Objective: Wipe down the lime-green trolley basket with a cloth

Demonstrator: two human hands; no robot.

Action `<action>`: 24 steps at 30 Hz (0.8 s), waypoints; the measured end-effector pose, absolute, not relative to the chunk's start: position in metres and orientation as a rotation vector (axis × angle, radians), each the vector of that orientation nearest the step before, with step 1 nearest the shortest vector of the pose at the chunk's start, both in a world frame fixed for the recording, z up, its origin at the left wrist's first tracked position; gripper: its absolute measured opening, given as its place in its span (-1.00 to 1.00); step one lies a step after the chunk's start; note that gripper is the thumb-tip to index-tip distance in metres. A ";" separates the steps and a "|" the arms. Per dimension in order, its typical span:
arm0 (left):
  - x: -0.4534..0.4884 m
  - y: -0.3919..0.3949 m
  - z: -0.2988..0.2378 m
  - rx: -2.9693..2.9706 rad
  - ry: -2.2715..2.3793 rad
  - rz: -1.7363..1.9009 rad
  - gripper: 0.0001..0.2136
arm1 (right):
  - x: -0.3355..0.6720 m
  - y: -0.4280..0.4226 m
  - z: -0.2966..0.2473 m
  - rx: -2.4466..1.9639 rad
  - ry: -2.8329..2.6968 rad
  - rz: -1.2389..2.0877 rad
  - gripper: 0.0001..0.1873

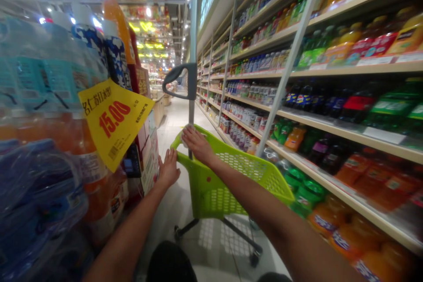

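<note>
A lime-green shopping cart (218,191) with perforated sides stands before me on dark legs with casters. My right hand (200,144) presses a small white tissue (185,137) onto the cart's near rim, beside the metal pole. Most of the tissue is hidden under the fingers; whether it is paper or cloth I cannot tell. My left hand (169,168) is at the left corner of that rim, its fingers stretched out with the tips against the green edge and the thumb apart. Above both hands, a grey loop handle (180,81) is fixed to the upright pole (193,31).
Shelves (346,136) of bottled drinks line the right side, close to the cart. On the left, stacked drink bottles (39,176) crowd near my left arm, with a yellow price sign (115,123) jutting out. A tiled aisle (170,130) runs ahead. My knee (170,264) shows below.
</note>
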State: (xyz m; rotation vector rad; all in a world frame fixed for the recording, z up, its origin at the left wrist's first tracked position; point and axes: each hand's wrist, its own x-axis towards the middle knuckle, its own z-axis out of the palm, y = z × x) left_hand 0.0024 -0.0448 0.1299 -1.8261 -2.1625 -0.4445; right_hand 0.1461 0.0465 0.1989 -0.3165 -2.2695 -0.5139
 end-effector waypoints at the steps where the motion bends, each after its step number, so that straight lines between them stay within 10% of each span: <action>1: 0.004 -0.045 0.130 -1.819 -2.166 -0.451 -0.31 | 0.146 0.049 0.210 -0.332 -2.248 -0.510 -0.59; 24: 0.017 -0.065 0.087 -1.873 -2.119 -0.323 -0.29 | 0.186 -0.003 -0.021 -0.614 -2.499 -0.354 -0.65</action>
